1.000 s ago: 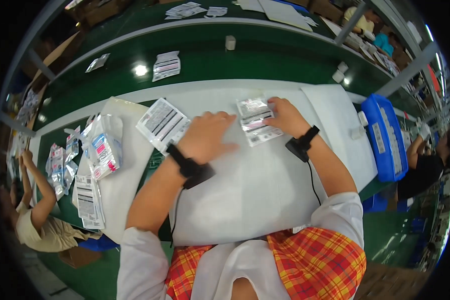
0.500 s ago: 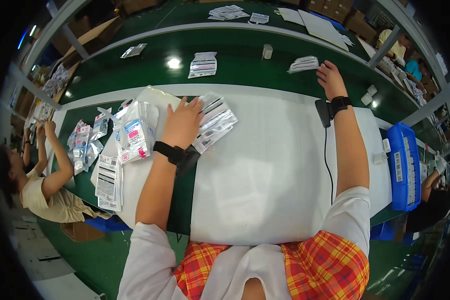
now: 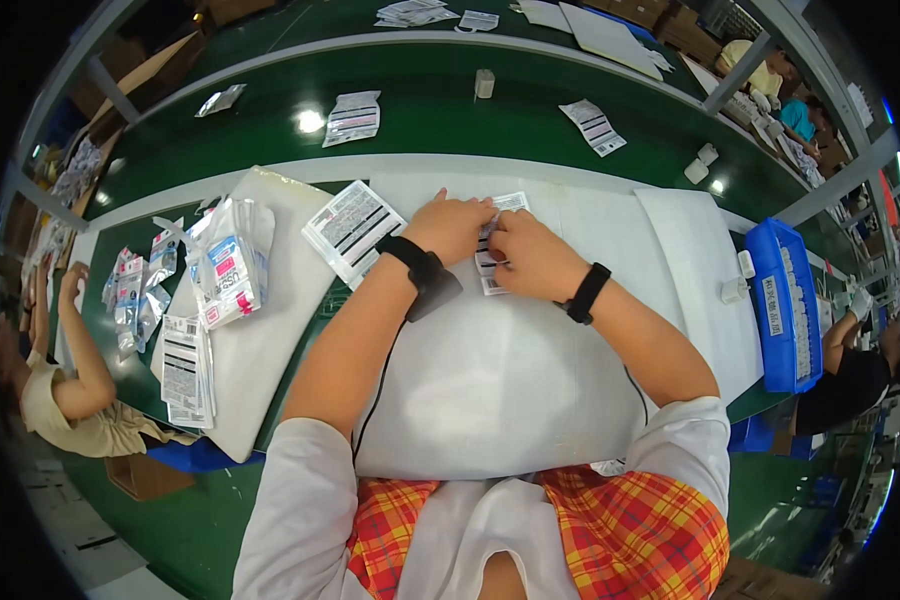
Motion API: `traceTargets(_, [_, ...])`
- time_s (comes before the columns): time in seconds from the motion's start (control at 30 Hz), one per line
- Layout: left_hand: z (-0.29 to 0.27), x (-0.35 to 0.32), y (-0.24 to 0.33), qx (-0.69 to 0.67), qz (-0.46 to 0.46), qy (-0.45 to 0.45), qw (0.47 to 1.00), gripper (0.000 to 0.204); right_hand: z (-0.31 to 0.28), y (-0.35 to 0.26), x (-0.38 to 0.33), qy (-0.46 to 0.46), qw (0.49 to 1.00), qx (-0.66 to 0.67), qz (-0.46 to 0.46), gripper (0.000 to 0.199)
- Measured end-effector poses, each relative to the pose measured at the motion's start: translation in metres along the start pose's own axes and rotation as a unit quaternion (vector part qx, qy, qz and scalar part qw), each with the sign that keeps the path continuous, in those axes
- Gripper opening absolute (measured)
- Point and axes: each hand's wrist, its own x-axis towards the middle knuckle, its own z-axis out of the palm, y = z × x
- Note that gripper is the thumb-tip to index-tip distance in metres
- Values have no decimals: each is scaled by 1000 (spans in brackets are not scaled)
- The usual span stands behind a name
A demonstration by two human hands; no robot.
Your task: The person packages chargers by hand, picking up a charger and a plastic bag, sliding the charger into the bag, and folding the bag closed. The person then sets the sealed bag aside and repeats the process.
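Note:
On the white mat, a flat printed packet (image 3: 511,201) lies between my hands, partly covered by them. My left hand (image 3: 450,230) is closed at its left side, fingertips meeting its upper part. The curled fingers of my right hand (image 3: 535,255) pinch it from the right. Left of my left wrist, a second white pouch (image 3: 353,232) with dark printed lines rests flat. Farther left stand a pile of clear and white pouches (image 3: 232,265) and, below it, a stack of printed packets (image 3: 188,370).
Beyond the mat runs a green conveyor (image 3: 420,120) with scattered packets and a small pale block (image 3: 484,83). A blue bin (image 3: 782,305) of small white pieces sits at the right. Grey frame posts rise on both sides. Co-workers sit left and right.
My right hand has come back from the conveyor to the mat's middle. My left hand has moved right to meet it. The packet at the conveyor's right now lies turned. The whole view shifted slightly.

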Motion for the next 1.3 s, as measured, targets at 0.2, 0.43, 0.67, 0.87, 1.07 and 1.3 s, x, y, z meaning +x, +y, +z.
traceTargets(0.2, [9, 6, -7, 9, -11, -39, 999, 47, -6, -1, -9, -112, 978, 144, 101, 38])
traceTargets(0.43, [2, -18, -2, -3, 63, -4, 998, 66, -27, -27, -99, -107, 983, -72, -133, 52])
traceTargets(0.67, [24, -8, 43, 21, 23, 50, 998, 45, -111, 66, 89, -79, 970, 228, -17, 27])
traceTargets(0.87, [42, 7, 52, 6, 18, 98, 995, 35, -35, 168, 259, 90, 944, 166, 269, 77])
traceTargets(1.07, [68, 17, 49, 33, 80, 261, 961, 35, 19, 213, 269, 211, 867, 397, 214, 78])
traceTargets(1.3, [4, 12, 25, -135, 42, -70, 987, 23, -59, 126, 138, 158, 716, 674, 89, 45])
